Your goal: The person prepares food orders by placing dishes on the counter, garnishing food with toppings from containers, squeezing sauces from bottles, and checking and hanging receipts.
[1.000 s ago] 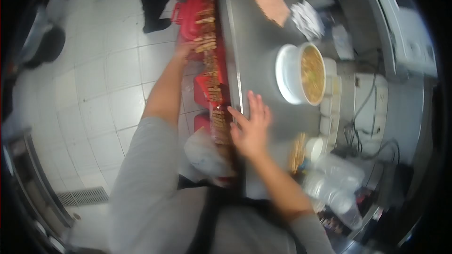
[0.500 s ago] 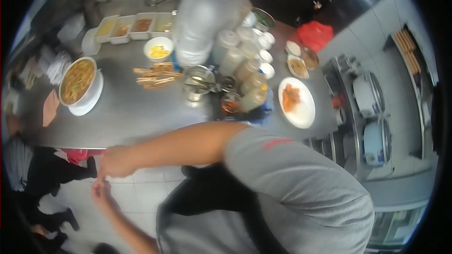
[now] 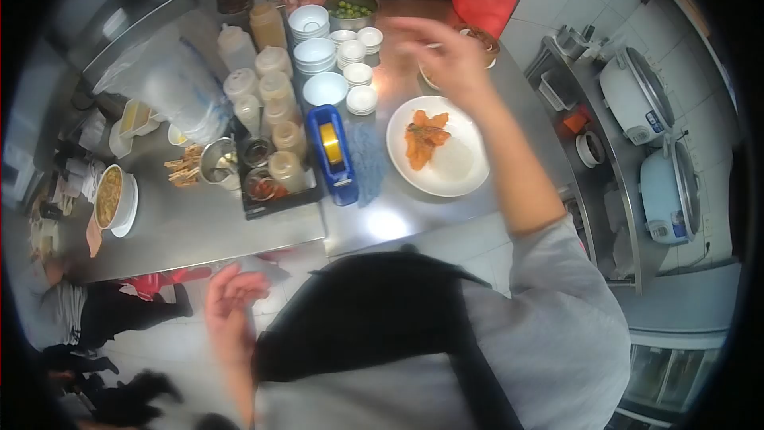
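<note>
My right hand [image 3: 446, 56] is held out over the back of the steel counter, fingers stretched to the left and blurred, with nothing visible in it. Partly hidden under it is a small white dish [image 3: 427, 78]. In front of that hand lies a white oval plate [image 3: 458, 171] bearing orange battered pieces [image 3: 426, 139]. Stacks of small white cups [image 3: 362, 99] stand left of the plate. My left hand [image 3: 235, 299] hangs below the counter's front edge, its fingers loosely bent and apart, holding nothing.
A blue tape dispenser [image 3: 344, 187] and a blue cloth [image 3: 368, 163] lie beside a black tray [image 3: 278, 205] of bottles. Farther left are a noodle bowl [image 3: 127, 199] and wooden sticks [image 3: 183, 167]. Rice cookers [image 3: 629, 91] line the right shelf. Another person's legs [image 3: 135, 310] show lower left.
My view has turned right. My right hand has swung from the lower left, where it was close to my left hand, to above the back right of the counter. The hands are now apart.
</note>
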A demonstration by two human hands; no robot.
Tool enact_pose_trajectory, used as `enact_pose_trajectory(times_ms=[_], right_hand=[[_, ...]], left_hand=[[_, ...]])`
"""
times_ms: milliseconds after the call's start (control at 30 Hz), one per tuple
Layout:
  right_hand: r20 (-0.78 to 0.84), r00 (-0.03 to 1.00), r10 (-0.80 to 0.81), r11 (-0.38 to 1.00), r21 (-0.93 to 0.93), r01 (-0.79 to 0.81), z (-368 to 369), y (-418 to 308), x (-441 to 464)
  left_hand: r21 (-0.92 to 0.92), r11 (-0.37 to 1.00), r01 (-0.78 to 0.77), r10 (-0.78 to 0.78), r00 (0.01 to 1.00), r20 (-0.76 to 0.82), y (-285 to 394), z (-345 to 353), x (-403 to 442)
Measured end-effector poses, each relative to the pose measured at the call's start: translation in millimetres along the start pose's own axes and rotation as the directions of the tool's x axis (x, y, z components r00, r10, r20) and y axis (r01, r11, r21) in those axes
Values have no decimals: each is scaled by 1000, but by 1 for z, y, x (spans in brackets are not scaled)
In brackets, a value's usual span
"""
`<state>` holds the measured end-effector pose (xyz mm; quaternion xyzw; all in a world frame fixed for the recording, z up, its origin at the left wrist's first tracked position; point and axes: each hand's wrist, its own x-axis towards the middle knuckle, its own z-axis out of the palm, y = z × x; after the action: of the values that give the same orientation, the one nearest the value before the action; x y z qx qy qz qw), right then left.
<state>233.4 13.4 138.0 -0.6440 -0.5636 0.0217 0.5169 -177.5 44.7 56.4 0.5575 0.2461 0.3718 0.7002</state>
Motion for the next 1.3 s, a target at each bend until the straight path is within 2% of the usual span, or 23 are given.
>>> enact_pose_trajectory(times_ms=[33,100,167,233,333,400,433,533,633,667,733,767,833,900,1000,1133,1300], right_hand=[[-134,991,-32,999,-17,30,-31,54,-8],[-347,930,120,978,-120,-171,-82,140,-42],[-337,870,359,930,46,-366,-112,228,-81],[-405,828,387,910,20,-415,-115,263,-111],[-408,813,416,907,118,-405,-110,311,-132],[-279,821,498,867,156,-473,-99,328,-141],[-214,817,535,844,169,-509,-95,325,-143],[-185,832,524,847,9,-531,-100,301,-142],[-279,779,561,822,76,-565,-119,370,-127],[-243,694,678,730,332,-597,-129,383,-115],[-63,539,840,397,749,-531,-150,407,-87],[-30,505,862,343,769,-539,-156,424,-78],[42,437,899,230,804,-549,-158,465,-59],[2,437,900,249,819,-517,-160,478,-41],[-19,466,884,287,809,-513,-157,496,-19],[-44,535,844,367,774,-516,-150,518,-5],[-33,514,857,385,704,-596,-141,538,19]], left_hand=[[20,997,69,-69,998,-2,-12,21,5],[-34,990,135,-134,990,36,-37,64,15],[-58,979,195,-192,980,50,-61,104,25],[-48,966,253,-252,967,36,-79,140,33],[-50,956,289,-288,957,36,-99,177,51],[-29,956,292,-291,956,37,-111,192,72],[-10,957,290,-290,956,45,-118,198,89],[65,943,327,-331,942,50,-127,228,154],[138,913,383,-392,919,47,-149,256,248],[200,904,378,-396,916,57,-165,264,282],[331,876,352,-399,913,84,-208,276,349],[400,854,332,-401,911,100,-234,279,378],[647,711,275,-458,880,130,-281,286,424],[434,745,507,-583,810,54,-294,312,435],[229,684,693,-726,676,125,-297,332,442],[139,711,689,-698,716,19,-293,346,439],[116,750,652,-649,758,-61,-308,349,458]])
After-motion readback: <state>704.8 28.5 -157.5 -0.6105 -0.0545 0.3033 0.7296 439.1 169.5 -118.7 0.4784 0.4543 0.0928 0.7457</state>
